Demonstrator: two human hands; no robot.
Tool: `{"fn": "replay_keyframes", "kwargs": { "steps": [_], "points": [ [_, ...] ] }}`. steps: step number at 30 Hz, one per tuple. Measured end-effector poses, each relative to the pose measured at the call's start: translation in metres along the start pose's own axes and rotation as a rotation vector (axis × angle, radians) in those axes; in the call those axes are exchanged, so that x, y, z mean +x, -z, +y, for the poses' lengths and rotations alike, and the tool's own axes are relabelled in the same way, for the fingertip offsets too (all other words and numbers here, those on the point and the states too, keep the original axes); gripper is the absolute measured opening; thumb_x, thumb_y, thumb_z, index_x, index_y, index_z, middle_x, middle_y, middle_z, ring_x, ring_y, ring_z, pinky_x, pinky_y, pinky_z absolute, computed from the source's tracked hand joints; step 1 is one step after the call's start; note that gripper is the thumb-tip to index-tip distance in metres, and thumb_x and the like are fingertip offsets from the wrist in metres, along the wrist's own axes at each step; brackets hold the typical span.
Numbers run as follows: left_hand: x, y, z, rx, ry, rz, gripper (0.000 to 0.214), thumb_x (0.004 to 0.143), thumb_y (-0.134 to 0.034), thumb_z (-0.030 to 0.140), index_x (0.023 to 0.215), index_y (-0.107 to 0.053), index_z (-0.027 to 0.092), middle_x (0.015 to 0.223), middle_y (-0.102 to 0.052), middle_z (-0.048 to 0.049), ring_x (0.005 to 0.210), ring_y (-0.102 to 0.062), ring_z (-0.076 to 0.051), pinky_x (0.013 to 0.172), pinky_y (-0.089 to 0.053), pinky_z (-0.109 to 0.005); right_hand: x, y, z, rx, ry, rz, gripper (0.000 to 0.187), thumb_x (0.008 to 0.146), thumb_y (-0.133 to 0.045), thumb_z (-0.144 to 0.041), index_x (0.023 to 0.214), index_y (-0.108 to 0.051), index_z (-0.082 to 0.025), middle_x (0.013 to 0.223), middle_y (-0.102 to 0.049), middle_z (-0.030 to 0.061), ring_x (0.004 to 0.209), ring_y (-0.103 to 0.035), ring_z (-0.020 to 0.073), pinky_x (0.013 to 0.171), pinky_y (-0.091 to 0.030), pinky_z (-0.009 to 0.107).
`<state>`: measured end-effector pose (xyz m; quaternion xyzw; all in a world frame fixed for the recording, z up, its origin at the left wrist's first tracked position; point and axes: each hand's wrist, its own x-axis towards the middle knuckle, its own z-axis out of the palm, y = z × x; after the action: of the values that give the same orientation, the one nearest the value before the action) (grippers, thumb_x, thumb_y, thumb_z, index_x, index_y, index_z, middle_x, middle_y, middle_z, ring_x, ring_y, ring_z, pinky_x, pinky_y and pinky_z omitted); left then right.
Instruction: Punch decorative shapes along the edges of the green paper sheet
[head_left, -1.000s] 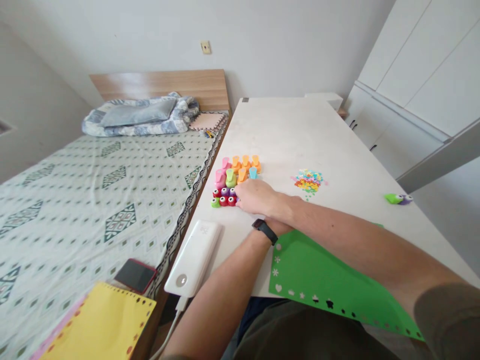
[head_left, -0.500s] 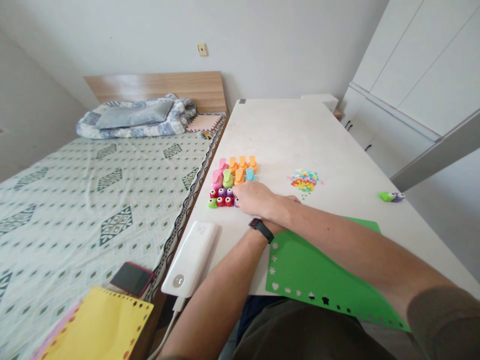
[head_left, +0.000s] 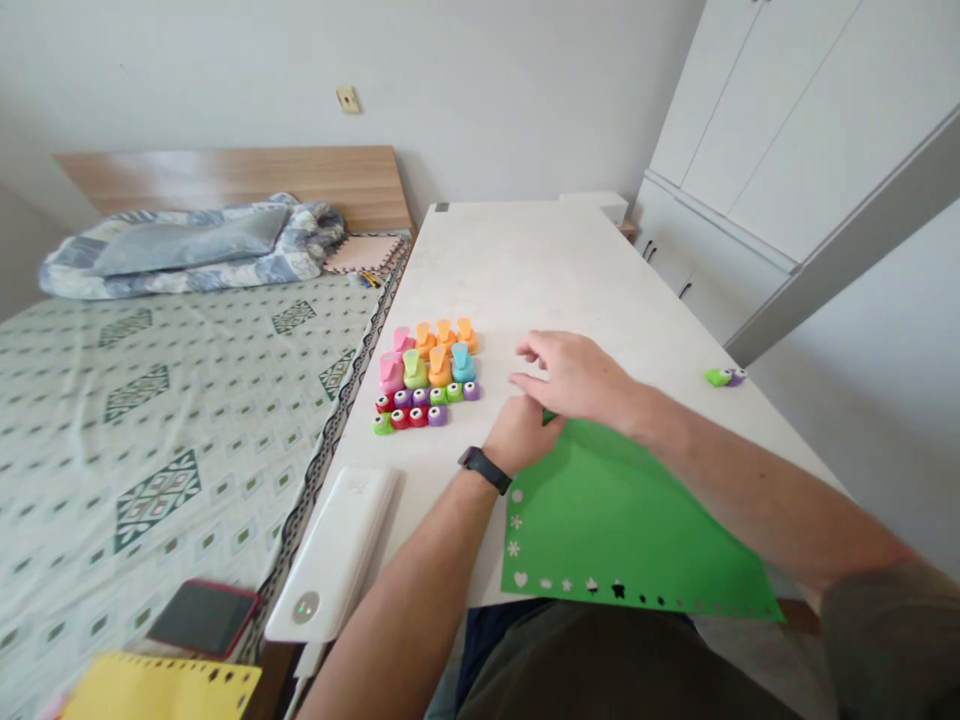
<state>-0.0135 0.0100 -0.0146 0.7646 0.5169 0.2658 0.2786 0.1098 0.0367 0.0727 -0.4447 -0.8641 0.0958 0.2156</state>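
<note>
My left hand [head_left: 525,432], with a dark watch on its wrist, is closed on the upper left corner of a green sheet of paper [head_left: 637,525]. Small punched shapes, among them a heart, snowflakes and flowers, run along the sheet's left and near edges. Just above the left hand is my right hand [head_left: 581,375], its thumb and fingers apart and nothing visible between them. To the left stand rows of small craft punches [head_left: 420,415], red, purple and green, with larger lever punches [head_left: 439,365] in pink, orange, green and blue behind.
A white power bank [head_left: 337,550] with a cable lies at the table's left edge. Two small punches [head_left: 725,377] sit at the far right. On the bed to the left are a phone [head_left: 204,618] and a yellow punched sheet [head_left: 161,688].
My right hand has drawn back from the small punches to above my left hand, its fingers opened. The view has turned right. The colourful paper bits are now hidden behind the right hand.
</note>
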Motion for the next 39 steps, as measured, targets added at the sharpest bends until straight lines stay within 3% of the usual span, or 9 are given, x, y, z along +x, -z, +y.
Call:
{"fn": "replay_keyframes", "kwargs": {
  "steps": [4, 8, 11, 14, 21, 24, 31, 35, 39],
  "points": [
    [-0.003, 0.004, 0.000, -0.011, -0.047, -0.023, 0.020, 0.090, -0.061, 0.027, 0.101, -0.077, 0.022, 0.100, -0.079, -0.0042, 0.092, -0.073, -0.022, 0.088, -0.056, -0.033, -0.042, 0.036, 0.100, -0.121, -0.237, 0.042, 0.033, 0.088, -0.067, -0.041, 0.112, -0.070, -0.019, 0.107, -0.075, 0.0122, 0.094, -0.069, 0.0266, 0.083, -0.050, 0.038],
    [-0.003, 0.006, 0.002, -0.011, -0.047, -0.021, 0.021, 0.090, -0.060, 0.028, 0.101, -0.077, 0.022, 0.101, -0.079, -0.0039, 0.093, -0.073, -0.022, 0.089, -0.055, -0.033, -0.094, 0.068, 0.201, -0.399, -0.456, -0.085, 0.040, 0.084, -0.065, -0.034, 0.119, -0.072, -0.014, 0.117, -0.074, 0.0164, 0.105, -0.068, 0.0309, 0.090, -0.049, 0.041],
    [-0.002, 0.007, 0.004, -0.009, -0.040, -0.016, 0.021, 0.090, -0.060, 0.029, 0.102, -0.077, 0.022, 0.101, -0.079, -0.0041, 0.092, -0.073, -0.022, 0.088, -0.056, -0.033, -0.127, 0.082, 0.243, -0.525, -0.492, -0.198, 0.045, 0.083, -0.065, -0.036, 0.121, -0.072, -0.012, 0.118, -0.074, 0.0177, 0.107, -0.067, 0.0315, 0.097, -0.045, 0.044],
    [-0.003, 0.009, 0.005, -0.012, -0.037, -0.019, 0.022, 0.090, -0.060, 0.030, 0.102, -0.077, 0.022, 0.101, -0.079, -0.0041, 0.092, -0.073, -0.022, 0.088, -0.055, -0.034, -0.146, 0.081, 0.258, -0.574, -0.479, -0.262, 0.044, 0.083, -0.063, -0.035, 0.120, -0.073, -0.014, 0.120, -0.074, 0.0162, 0.110, -0.064, 0.0314, 0.101, -0.041, 0.045],
    [-0.004, 0.011, 0.006, -0.016, -0.005, -0.036, 0.024, 0.090, -0.059, 0.031, 0.104, -0.076, 0.022, 0.102, -0.079, -0.0037, 0.094, -0.072, -0.022, 0.087, -0.053, -0.033, -0.152, 0.064, 0.267, -0.619, -0.489, -0.213, 0.030, 0.083, -0.061, -0.026, 0.106, -0.078, -0.020, 0.110, -0.078, 0.0116, 0.108, -0.062, 0.0329, 0.094, -0.043, 0.044],
    [-0.004, 0.010, 0.005, -0.021, 0.003, -0.038, 0.024, 0.090, -0.059, 0.031, 0.104, -0.076, 0.022, 0.102, -0.079, -0.0034, 0.094, -0.072, -0.022, 0.087, -0.053, -0.033, -0.148, 0.063, 0.257, -0.564, -0.467, -0.147, 0.024, 0.084, -0.063, -0.031, 0.100, -0.079, -0.022, 0.103, -0.078, 0.0098, 0.106, -0.062, 0.0326, 0.092, -0.044, 0.044],
    [-0.004, 0.010, 0.003, -0.055, 0.005, -0.029, 0.024, 0.090, -0.059, 0.032, 0.104, -0.076, 0.023, 0.101, -0.078, -0.0015, 0.093, -0.072, -0.021, 0.086, -0.051, -0.032, -0.116, 0.049, 0.169, -0.113, -0.355, 0.022, 0.019, 0.087, -0.066, -0.035, 0.101, -0.074, -0.025, 0.107, -0.076, 0.0037, 0.096, -0.069, 0.0240, 0.086, -0.050, 0.037],
    [-0.003, 0.009, 0.003, -0.058, 0.007, -0.028, 0.024, 0.090, -0.060, 0.032, 0.104, -0.076, 0.022, 0.102, -0.078, -0.0019, 0.095, -0.071, -0.021, 0.087, -0.051, -0.032, -0.091, 0.027, 0.123, 0.060, -0.218, -0.010, 0.016, 0.085, -0.069, -0.029, 0.100, -0.072, -0.025, 0.106, -0.075, 0.0040, 0.097, -0.070, 0.0232, 0.088, -0.050, 0.037],
    [-0.002, 0.010, 0.002, -0.059, 0.013, -0.025, 0.024, 0.090, -0.060, 0.033, 0.104, -0.076, 0.022, 0.102, -0.078, -0.0018, 0.093, -0.071, -0.020, 0.086, -0.051, -0.031, -0.070, 0.007, 0.104, 0.123, -0.139, -0.057, 0.013, 0.086, -0.068, -0.024, 0.098, -0.071, -0.022, 0.104, -0.073, 0.0070, 0.095, -0.069, 0.0228, 0.088, -0.051, 0.036]
  ]
}}
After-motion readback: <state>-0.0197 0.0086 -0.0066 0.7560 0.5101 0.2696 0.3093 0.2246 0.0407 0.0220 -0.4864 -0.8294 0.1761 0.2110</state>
